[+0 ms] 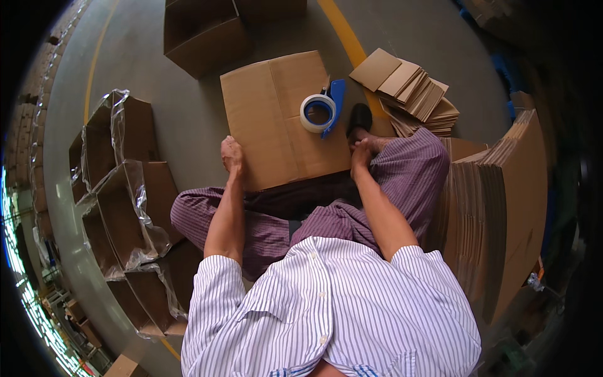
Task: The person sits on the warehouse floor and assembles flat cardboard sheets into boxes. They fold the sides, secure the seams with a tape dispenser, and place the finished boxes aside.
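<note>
A brown cardboard box (264,113) lies in front of my crossed legs, its broad face up with a seam down the middle. My left hand (232,154) grips its left side, the fingers curled at the edge. At the opposite side, close to my foot, my right hand (361,154) holds the box's right edge; some of its fingertips are hidden. Resting on top of the box, toward the right, is a blue tape dispenser (337,100) with a roll of pale tape (308,124) on it.
Open boxes with clear plastic liners (129,207) stand at my left. Another open box (207,44) is ahead. Small cardboard pieces (408,85) are piled at the front right, and a stack of flattened cartons (480,213) stands at my right. A yellow line (342,25) crosses the floor.
</note>
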Demonstrator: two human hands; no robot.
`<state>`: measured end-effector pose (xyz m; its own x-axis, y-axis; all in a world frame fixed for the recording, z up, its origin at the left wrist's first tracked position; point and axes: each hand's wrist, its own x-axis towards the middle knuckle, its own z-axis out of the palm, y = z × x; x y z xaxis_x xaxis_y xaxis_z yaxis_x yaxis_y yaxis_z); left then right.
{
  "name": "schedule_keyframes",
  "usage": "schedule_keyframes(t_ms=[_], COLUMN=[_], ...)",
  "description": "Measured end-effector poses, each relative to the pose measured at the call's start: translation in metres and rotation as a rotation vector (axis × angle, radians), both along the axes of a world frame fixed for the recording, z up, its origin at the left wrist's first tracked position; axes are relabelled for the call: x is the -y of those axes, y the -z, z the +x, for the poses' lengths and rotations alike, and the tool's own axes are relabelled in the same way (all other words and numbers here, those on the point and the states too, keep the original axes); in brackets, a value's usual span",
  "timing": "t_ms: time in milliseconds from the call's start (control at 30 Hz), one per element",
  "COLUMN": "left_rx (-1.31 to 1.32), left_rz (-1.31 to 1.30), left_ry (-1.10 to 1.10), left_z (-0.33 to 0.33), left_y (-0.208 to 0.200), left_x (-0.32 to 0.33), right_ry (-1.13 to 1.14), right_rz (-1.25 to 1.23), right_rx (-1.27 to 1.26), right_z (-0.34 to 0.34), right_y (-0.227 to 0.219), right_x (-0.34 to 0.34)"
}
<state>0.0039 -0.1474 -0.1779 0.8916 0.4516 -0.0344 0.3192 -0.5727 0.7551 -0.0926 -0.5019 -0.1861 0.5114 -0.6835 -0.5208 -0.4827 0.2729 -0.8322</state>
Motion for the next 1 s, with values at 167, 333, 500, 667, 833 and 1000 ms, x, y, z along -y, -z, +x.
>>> schedule_keyframes(t_ms=[167,333,500,667,833,1000], left_rx=[0.496,0.472,0.250,0.104,0.224,0.359], left_rz=[0.176,-0.158,0.303,0.509,0.684,0.868], left_ry=[0.430,0.753,0.815,0.866,1.254,1.411], left_z=[-0.009,-0.030,-0.022,-0.003,-0.017,-0.035], left_y=[-0.096,-0.134,-0.153,-0.104,-0.145,-0.206], left_x=[0.079,0.152,0.227,0.226,0.177,0.108], right_ry=[-0.029,-0.171,-0.462,-0.473,-0.399,-0.686], right_rz=[0.154,0.805,0.879,0.908,0.794,0.212], right_rx=[-0.316,-0.095,-0.096,-0.044,0.072,0.004], right_z=[-0.053,-0.071,-0.061,-0.047,-0.017,0.011], right_y=[0.021,-0.055,-0.017,-0.014,-0.019,-0.020], right_x=[0.004,-0.024,-0.062,-0.094,-0.090,-0.049])
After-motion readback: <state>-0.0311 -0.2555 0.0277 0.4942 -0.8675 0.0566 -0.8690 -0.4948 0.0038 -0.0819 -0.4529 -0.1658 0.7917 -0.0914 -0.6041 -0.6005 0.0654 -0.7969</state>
